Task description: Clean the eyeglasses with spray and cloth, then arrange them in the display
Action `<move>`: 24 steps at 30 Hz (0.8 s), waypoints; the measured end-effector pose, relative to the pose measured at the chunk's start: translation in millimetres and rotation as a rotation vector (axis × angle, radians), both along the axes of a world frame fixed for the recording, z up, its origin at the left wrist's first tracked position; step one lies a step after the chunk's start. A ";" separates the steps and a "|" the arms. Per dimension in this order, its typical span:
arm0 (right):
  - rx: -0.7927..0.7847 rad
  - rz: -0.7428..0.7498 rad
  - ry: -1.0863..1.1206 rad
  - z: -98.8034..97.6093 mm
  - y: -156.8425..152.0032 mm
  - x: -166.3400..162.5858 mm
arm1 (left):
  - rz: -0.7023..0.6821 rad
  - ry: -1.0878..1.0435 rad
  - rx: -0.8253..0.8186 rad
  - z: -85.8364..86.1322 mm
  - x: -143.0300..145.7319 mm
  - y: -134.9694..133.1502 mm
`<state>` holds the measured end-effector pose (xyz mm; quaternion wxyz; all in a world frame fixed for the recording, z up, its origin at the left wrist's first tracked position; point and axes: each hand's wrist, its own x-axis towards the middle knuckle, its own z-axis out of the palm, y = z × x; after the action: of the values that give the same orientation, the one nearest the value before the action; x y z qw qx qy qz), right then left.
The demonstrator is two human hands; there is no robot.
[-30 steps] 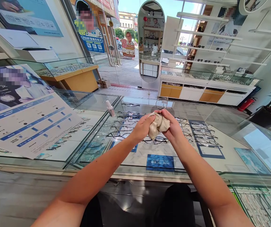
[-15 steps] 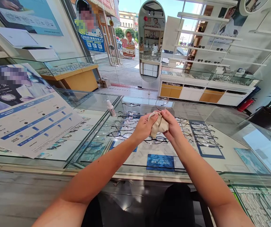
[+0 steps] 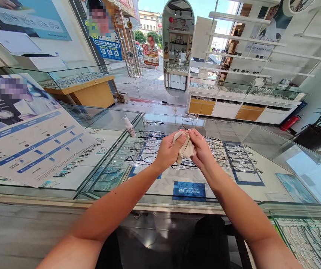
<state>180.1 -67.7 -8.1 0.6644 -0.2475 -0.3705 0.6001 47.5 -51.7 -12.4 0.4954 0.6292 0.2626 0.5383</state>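
1. The glass display counter (image 3: 154, 208) spans the space before the person, with rows of eyeglass frames (image 3: 240, 157) showing through its top.
2. Above it, the left hand (image 3: 168, 150) and right hand (image 3: 202, 149) meet, thumbs and fingers of both clamped on the cloth. The step in hand looks like rubbing something by feel; the next move seems to call for a gentle, steady pinch while the cloth is worked along.
3. The beige cloth (image 3: 186, 148) is bunched between the two hands, over the counter. Compared with half a second ago, it has drawn in toward the left hand, showing less on the right-hand side, and the whole view has shifted slightly.
4. A thin, round eyeglass rim (image 3: 190, 119) shows just beyond the fingertips, probably held with the cloth, though the grip itself is hidden.
5. The white bottle (image 3: 130, 129) stands upright, apart from the hands.
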 end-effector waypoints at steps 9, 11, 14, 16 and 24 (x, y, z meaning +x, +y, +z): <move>0.062 -0.121 -0.095 7.7 6.8 24.3 | -0.085 -0.158 -0.215 -9.3 -1.6 25.0; 0.089 -0.138 -0.158 7.6 8.3 27.0 | -0.039 -0.227 -0.280 -6.7 -4.0 29.5; 0.132 -0.100 -0.292 6.9 8.0 26.4 | -0.002 -0.288 -0.325 -0.1 -8.3 34.0; 0.135 -0.057 -0.367 6.3 6.7 24.6 | 0.005 -0.293 -0.329 2.8 -10.9 35.9; 0.051 -0.002 -0.439 2.3 4.8 18.7 | -0.004 -0.236 -0.246 4.0 -17.7 38.7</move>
<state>198.8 -62.9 -5.8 0.5742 -0.3558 -0.5213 0.5216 29.8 -13.0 -8.4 0.5971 0.4970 0.2651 0.5712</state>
